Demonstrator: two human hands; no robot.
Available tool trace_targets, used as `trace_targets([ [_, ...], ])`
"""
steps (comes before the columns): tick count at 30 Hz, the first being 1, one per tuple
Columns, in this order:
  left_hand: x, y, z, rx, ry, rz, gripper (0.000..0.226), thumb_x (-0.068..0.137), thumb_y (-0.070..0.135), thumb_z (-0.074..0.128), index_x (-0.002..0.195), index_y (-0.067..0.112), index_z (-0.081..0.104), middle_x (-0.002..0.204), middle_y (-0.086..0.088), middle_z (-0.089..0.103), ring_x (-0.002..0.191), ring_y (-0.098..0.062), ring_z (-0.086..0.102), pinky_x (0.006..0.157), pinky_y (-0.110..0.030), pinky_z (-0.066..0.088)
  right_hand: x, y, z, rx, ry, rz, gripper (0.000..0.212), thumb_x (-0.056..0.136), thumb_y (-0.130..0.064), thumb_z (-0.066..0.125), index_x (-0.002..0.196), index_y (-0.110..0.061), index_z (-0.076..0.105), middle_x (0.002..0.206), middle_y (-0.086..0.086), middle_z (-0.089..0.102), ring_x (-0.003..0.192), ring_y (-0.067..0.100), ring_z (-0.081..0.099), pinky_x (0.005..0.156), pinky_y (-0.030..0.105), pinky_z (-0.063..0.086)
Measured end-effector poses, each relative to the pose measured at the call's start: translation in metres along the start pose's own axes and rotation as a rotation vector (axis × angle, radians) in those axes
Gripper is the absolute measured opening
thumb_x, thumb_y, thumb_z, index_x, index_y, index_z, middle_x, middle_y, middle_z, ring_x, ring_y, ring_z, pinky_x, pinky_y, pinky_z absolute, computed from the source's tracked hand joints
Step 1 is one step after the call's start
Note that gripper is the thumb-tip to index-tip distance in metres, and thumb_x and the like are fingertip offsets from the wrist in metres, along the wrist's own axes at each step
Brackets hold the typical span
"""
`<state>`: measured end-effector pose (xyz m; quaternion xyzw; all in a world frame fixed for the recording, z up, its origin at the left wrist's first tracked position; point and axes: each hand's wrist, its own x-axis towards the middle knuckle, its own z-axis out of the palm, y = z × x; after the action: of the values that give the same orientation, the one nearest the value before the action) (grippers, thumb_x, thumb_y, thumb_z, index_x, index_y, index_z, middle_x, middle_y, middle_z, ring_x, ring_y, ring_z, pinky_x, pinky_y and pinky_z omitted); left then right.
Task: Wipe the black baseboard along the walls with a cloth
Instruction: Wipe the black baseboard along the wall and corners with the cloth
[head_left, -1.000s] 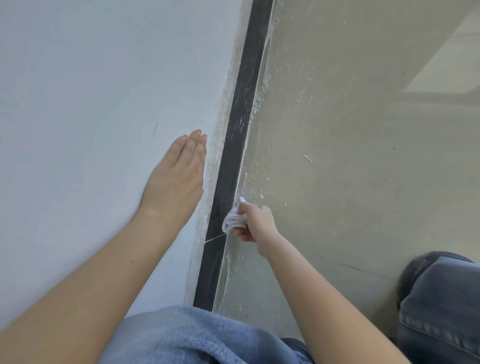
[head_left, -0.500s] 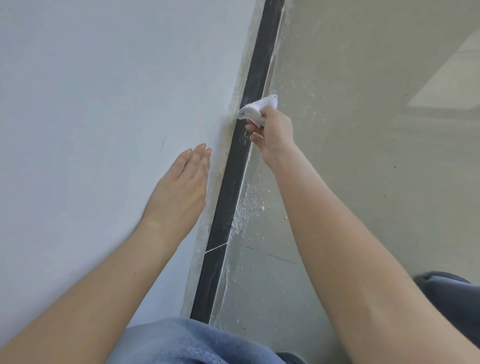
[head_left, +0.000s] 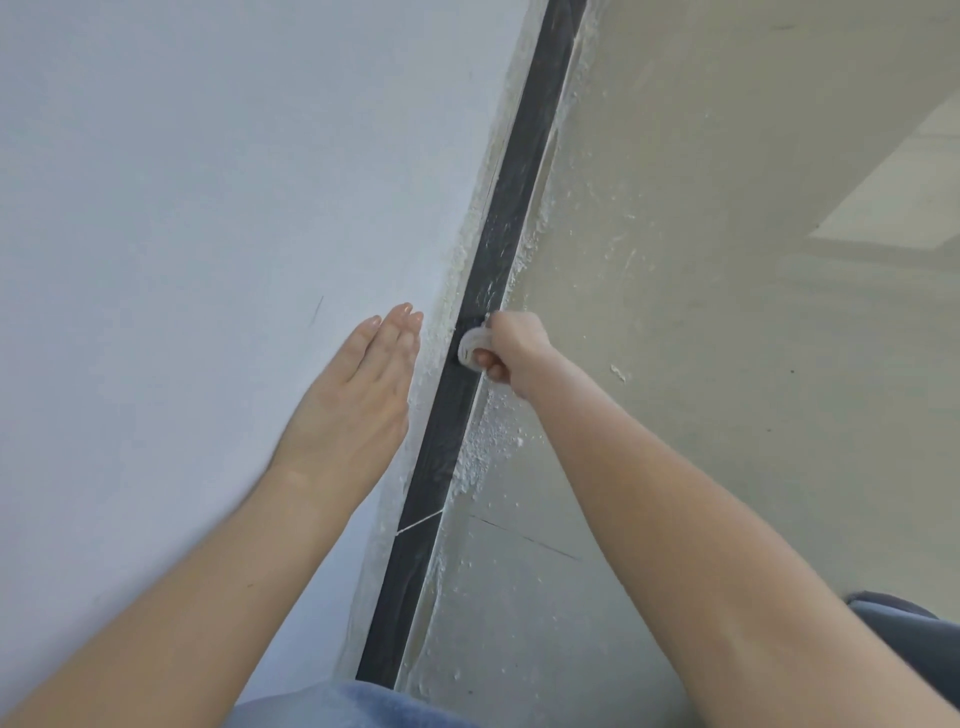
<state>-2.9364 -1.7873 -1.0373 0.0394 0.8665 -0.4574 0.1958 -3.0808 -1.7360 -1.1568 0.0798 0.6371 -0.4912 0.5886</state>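
Cloth (head_left: 474, 347), white and bunched, held in right grip (head_left: 514, 353) with fingers curled round it, pressed against black baseboard (head_left: 496, 249). Sits nearer along the strip than half a second ago, when well beyond the left fingertips; now about level with them. Lay closer still a second ago, just above pale line (head_left: 420, 519) crossing the baseboard. Left grip (head_left: 363, 395) unchanged: flat and open on wall (head_left: 156, 208), fingers straight and together, holding nothing, just beside the baseboard's rough upper edge.

Wall smooth, pale blue-grey, marked by short dark scratch (head_left: 317, 312) near the left fingertips. Floor (head_left: 727, 364) dull beige, meeting the baseboard on its right side. White specks (head_left: 483, 447) scattered along that joint, thickest just under the right wrist and thinning farther out. Thin dark crack (head_left: 524, 538) running across the floor from near the pale line. Bright patch (head_left: 909, 197) of light on the floor at far right. Blue denim (head_left: 353, 706) at the bottom edge between the forearms, with more at the lower right edge.
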Motion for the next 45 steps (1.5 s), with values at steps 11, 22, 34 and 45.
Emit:
trace_targets([
  [11, 0.001, -0.001, -0.003, -0.004, -0.032, -0.009, 0.062, 0.098, 0.030, 0.031, 0.145, -0.007, 0.018, 0.155, -0.020, 0.011, 0.144, -0.035, 0.006, 0.115, -0.047, -0.004, 0.015, -0.025, -0.027, 0.426, 0.259, -0.212, 0.020, 0.089, -0.023, 0.048, 0.080, -0.005, 0.053, 0.062, 0.009, 0.054, 0.044, 0.017, 0.047, 0.044, 0.025, 0.036],
  [22, 0.015, -0.002, -0.004, -0.009, -0.057, -0.015, 0.060, 0.095, 0.029, 0.035, 0.144, -0.006, 0.025, 0.154, -0.019, 0.020, 0.143, -0.035, 0.013, 0.114, -0.045, 0.000, -0.008, 0.010, -0.015, 0.125, -0.221, 0.212, 0.018, 0.092, 0.003, 0.037, 0.101, 0.001, 0.053, 0.071, 0.015, 0.062, 0.047, 0.020, 0.059, 0.061, 0.033, 0.056],
  [34, 0.021, -0.003, -0.008, -0.064, -0.109, -0.027, 0.061, 0.094, 0.028, 0.033, 0.144, -0.005, 0.026, 0.153, -0.017, 0.023, 0.143, -0.032, 0.014, 0.116, -0.043, 0.003, -0.017, 0.002, -0.028, 0.250, 0.078, 0.052, 0.025, 0.090, -0.020, 0.048, 0.096, 0.001, 0.059, 0.061, 0.015, 0.062, 0.042, 0.021, 0.055, 0.043, 0.026, 0.046],
  [45, 0.035, -0.022, -0.033, -0.156, -0.249, -0.026, 0.061, 0.094, 0.026, 0.021, 0.147, -0.003, 0.013, 0.157, -0.013, 0.009, 0.145, -0.027, 0.002, 0.112, -0.039, -0.013, -0.013, -0.084, -0.050, 0.409, -0.090, -0.059, 0.032, 0.093, -0.005, 0.045, 0.124, 0.001, 0.047, 0.080, 0.015, 0.064, 0.059, 0.019, 0.060, 0.053, 0.026, 0.052],
])
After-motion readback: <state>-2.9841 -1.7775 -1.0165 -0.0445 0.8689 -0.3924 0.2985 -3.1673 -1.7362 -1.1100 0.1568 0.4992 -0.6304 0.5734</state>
